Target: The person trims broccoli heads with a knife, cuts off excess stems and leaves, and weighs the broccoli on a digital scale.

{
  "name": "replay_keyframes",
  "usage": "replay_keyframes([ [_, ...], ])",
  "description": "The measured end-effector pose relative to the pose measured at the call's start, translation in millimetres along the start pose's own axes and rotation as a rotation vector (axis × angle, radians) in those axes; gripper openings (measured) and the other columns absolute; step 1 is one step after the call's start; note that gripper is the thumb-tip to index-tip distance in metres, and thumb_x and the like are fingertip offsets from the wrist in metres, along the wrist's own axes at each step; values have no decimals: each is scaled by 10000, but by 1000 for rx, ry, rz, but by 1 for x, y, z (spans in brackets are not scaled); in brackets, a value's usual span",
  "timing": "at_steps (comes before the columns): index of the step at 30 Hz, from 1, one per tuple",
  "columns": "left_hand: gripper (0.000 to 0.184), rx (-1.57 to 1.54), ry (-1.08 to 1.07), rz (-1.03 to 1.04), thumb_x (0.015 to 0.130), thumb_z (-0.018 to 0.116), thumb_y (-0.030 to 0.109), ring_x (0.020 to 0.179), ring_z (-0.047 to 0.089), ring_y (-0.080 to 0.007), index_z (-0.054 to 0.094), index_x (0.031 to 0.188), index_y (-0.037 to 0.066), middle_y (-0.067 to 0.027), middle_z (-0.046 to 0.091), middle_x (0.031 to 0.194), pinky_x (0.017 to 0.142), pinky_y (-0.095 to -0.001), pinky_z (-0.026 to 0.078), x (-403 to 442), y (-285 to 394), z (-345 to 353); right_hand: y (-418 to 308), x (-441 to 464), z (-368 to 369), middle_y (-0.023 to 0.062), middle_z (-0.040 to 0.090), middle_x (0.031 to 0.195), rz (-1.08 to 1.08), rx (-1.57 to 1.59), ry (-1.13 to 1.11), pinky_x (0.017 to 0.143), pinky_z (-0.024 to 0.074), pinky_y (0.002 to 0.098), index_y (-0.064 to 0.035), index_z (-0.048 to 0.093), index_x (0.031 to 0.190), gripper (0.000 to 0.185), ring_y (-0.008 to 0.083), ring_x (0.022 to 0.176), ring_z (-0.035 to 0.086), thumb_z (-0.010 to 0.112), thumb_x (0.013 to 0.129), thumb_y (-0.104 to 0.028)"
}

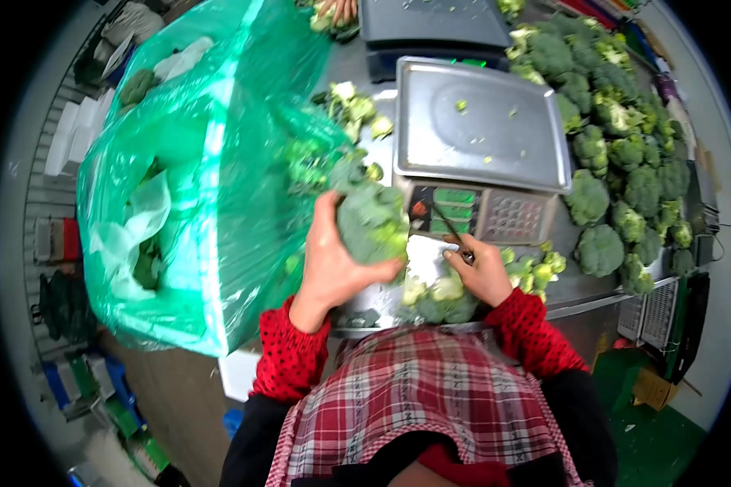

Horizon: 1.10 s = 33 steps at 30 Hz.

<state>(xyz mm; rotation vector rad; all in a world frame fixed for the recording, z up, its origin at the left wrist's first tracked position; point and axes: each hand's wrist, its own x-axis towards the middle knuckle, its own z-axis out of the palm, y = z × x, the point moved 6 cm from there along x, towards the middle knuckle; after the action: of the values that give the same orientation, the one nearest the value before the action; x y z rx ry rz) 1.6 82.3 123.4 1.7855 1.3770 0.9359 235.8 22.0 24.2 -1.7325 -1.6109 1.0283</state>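
Note:
My left hand (333,264) is wrapped round a broccoli head (371,217), holding it above the table just left of the scale's display. In my right hand (483,269) is a knife (451,226), its thin dark blade pointing up and to the left across the scale's front panel. Blade and broccoli are apart. Below and between my hands, another broccoli piece (439,304) lies at the table's front edge. Cut stem pieces (536,272) sit to the right of my right hand.
A weighing scale (483,122) with a metal tray stands ahead, small scraps on it. Broccoli heads (625,162) are heaped on the right. A large green plastic bag (252,162) bulges at left. Beyond, another person's hand (339,10) touches a vegetable near a second scale (434,28).

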Motion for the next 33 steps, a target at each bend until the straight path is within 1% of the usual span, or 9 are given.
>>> replay_keyframes([
  [1, 860, 134, 59, 204, 528, 844, 298, 1131, 548, -378, 469, 1237, -11, -215, 528, 1249, 969, -430, 469, 26, 21, 10, 6, -2, -10, 75, 599, 671, 56, 149, 120, 600, 459, 287, 0, 664, 1103, 255, 153, 600, 532, 675, 884, -129],
  [2, 864, 272, 123, 403, 514, 844, 294, 1138, 533, -409, 476, 1235, -9, -232, 501, 1282, 961, -444, 478, 51, 41, 23, 9, -5, -14, 75, 599, 671, 47, 130, 139, 600, 459, 287, 0, 664, 1103, 255, 153, 600, 532, 675, 884, -129],
  [4, 872, 432, 75, 467, 485, 843, 277, 1141, 512, -424, 491, 1235, 8, -221, 454, 1345, 937, -456, 492, 95, 58, 61, 25, -13, -20, 6, 566, 682, 139, 412, 294, 605, 444, 261, 7, 661, 1093, 235, 84, 643, 508, 674, 886, -102],
  [8, 960, 749, -236, 405, 538, 874, 365, 1206, 486, -383, 471, 1363, 84, -185, 458, 1379, 962, -480, 461, 144, 44, 124, 18, -34, -22, -30, 560, 745, 95, 362, 281, 608, 409, 218, 2, 660, 1114, 252, 53, 672, 488, 689, 878, -81],
  [12, 909, 491, 16, 506, 608, 855, 384, 1306, 416, -383, 470, 1366, 61, -203, 433, 1422, 1065, -505, 343, 117, 35, 80, 37, -59, -33, -20, 580, 793, 252, 481, 345, 644, 427, 223, -12, 669, 1119, 247, 58, 717, 505, 691, 883, -84],
  [18, 658, 372, 183, 267, 686, 832, 290, 1149, 541, -362, 575, 1211, -14, -188, 601, 1228, 1009, -448, 415, 36, -33, 5, 41, -60, -56, -20, 580, 730, 181, 282, 469, 657, 453, 248, 23, 678, 1086, 238, 72, 690, 524, 682, 870, -77],
  [20, 629, 331, 187, 138, 696, 835, 257, 1140, 548, -357, 579, 1204, -11, -188, 603, 1224, 985, -444, 435, 11, -47, -10, 31, -48, -72, 22, 640, 822, 144, 251, 486, 743, 487, 272, 28, 665, 1120, 282, 102, 776, 581, 691, 864, -89],
  [25, 507, 270, 186, 66, 723, 820, 130, 1077, 581, -342, 603, 1154, -24, -183, 635, 1158, 933, -409, 466, -33, -53, -26, 2, -13, -99, 85, 681, 974, 44, 198, 514, 775, 485, 279, 25, 654, 1153, 326, 134, 899, 606, 704, 857, -104],
  [33, 451, 200, 193, 67, 733, 807, 104, 1050, 609, -340, 627, 1131, -12, -177, 652, 1137, 913, -406, 484, -51, -40, -30, -32, 27, -95, 92, 635, 1101, -72, 174, 537, 788, 483, 286, -2, 617, 1229, 464, 161, 990, 603, 762, 820, -167],
])
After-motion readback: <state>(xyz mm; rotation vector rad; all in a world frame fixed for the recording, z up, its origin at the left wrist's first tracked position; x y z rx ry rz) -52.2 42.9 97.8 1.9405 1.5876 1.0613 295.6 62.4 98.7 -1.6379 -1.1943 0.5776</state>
